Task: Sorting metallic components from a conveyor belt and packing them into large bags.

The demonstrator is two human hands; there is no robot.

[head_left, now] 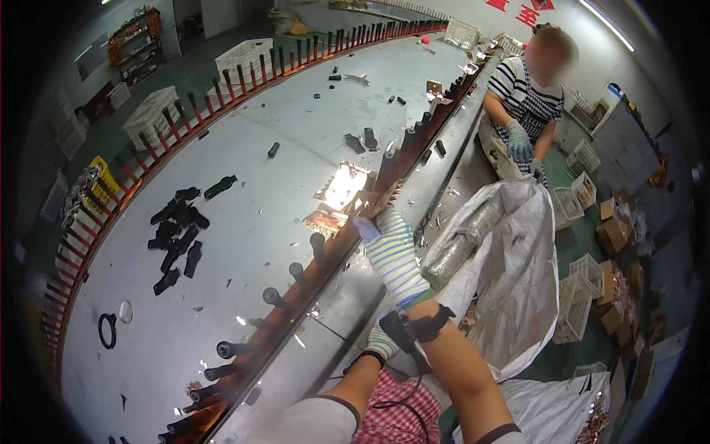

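My right hand (393,255), in a striped knit glove with a strapped black device on the wrist, reaches up to the line. Its thumb and fingers are at the lower edge of a copper-coloured metal plate (364,203) with a comb-like toothed edge, and seem to grip it. Shiny plates with toothed edges (325,220) lie just left of it. Below the right wrist, my left hand (382,342) is gloved too and low by the metal ledge; its fingers are largely hidden. Black posts (296,272) stand in a row along the rusty-brown track beside my hands.
A grey table (244,192) holds a pile of black plastic parts (177,226) and a black ring (107,331). Red-and-black posts (229,85) line its far edge. At right are a white sack (518,274), white crates (577,296) and cartons (615,222). A co-worker (526,96) sits farther along.
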